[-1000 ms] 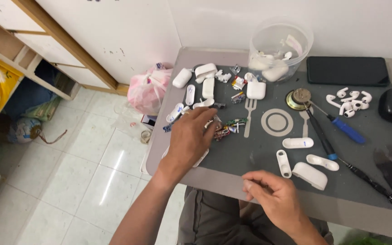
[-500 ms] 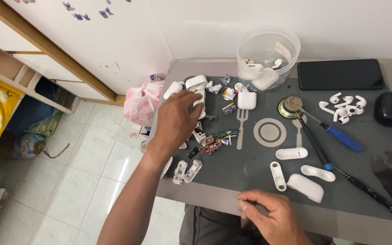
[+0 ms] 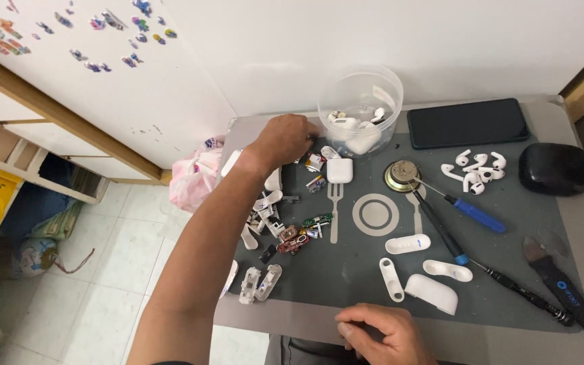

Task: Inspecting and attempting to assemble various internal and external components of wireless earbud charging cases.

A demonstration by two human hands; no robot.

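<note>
Grey silicone forms the work mat (image 3: 373, 277), which covers most of the small table (image 3: 576, 122) and carries a printed fork, ring and knife outline. The left hand (image 3: 284, 138) is stretched to the far left part of the mat, knuckles up, fingers curled down over the scattered white earbud-case parts (image 3: 268, 203) just beside the clear plastic tub (image 3: 359, 108); whether the fingers grip a part cannot be told, since the fingertips are hidden under the hand. The tub holds white earbuds and a case shell. A closed white charging case (image 3: 339, 169) lies just right of the hand, with small circuit boards (image 3: 302, 233) nearer the person. The right hand (image 3: 381, 332) rests at the near edge of the table, fingers loosely bent and holding nothing visible. Near it lie white shell halves (image 3: 431, 293) and two slimmer white pieces. Further right, a blue-handled screwdriver (image 3: 474, 215) and a long black screwdriver (image 3: 508, 284) cross the mat, a round metal disc (image 3: 401, 176) sits beside them, and loose white earbuds (image 3: 476, 169) are grouped at the far side. A dark phone (image 3: 466, 123), a black case (image 3: 554, 169) and a black pry tool (image 3: 562, 287) lie well apart from both hands.
</note>
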